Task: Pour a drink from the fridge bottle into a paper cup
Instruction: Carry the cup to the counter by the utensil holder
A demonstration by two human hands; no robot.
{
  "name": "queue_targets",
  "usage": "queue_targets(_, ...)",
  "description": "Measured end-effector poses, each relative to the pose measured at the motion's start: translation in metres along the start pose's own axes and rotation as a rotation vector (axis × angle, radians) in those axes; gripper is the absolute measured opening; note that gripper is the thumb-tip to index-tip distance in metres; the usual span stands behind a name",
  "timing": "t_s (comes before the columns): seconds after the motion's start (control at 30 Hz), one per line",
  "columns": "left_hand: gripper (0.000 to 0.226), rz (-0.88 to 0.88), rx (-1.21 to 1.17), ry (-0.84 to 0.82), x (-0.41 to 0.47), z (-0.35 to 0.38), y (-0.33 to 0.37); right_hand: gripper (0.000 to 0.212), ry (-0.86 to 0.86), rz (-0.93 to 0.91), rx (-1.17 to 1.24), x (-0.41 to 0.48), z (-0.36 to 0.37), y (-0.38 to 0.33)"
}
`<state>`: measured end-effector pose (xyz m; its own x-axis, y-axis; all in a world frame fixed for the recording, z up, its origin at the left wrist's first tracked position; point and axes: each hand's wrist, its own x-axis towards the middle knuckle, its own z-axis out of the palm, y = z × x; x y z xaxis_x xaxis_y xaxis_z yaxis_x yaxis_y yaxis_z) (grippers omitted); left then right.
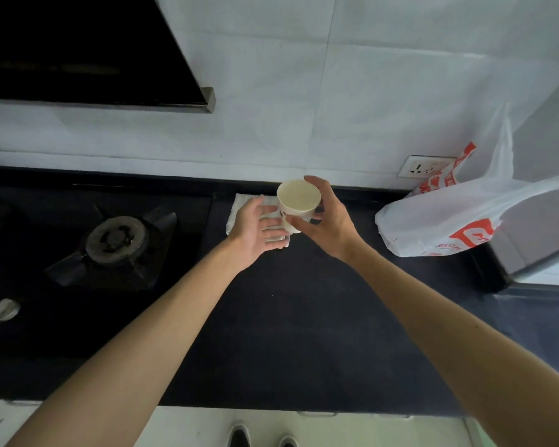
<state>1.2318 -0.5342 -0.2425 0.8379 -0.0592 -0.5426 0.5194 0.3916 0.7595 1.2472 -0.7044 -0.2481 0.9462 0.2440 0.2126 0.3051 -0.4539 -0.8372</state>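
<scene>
Right hand (328, 221) fingers (313, 182) wrapped round the cup (299, 198), thumb at the near side, fingertips over the far rim; cup held upright, off the counter (288, 301), mouth up. Inside looks pale and empty, though a thin layer of liquid can't be ruled out. Left hand (255, 225) open, fingers spread and loose, grasping nothing, palm turned toward the cup at its 9 o'clock, just beside it, maybe brushing the wall; can't tell.

Under and behind the hands, a folded white cloth (239, 208) on the counter. Burner (117, 240) at 9 o'clock of the cup, well apart. Plastic bag (449, 221) at 3 o'clock, socket (420, 167) on the wall behind it.

Progress, judged: early. Cup is in hand, so that part looks done. No bottle in view, no fridge clearly identifiable, nothing visibly poured. Left: set the cup down or keep it, fetch the bottle, open, pour.

Writing: dark marks on the cup wall, mostly hidden by the fingers, unreadable. Bag carries red-orange print and a logo-like block; characters too blurred to read. No brand legible anywhere.
</scene>
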Motion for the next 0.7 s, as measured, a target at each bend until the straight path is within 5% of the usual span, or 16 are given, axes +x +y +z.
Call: queue_targets(0.7, 0.065, 0.083, -0.218, -0.087, -0.077, 0.052, 0.054, 0.071, -0.013, -0.104, 0.147, 0.001, -0.071, -0.082)
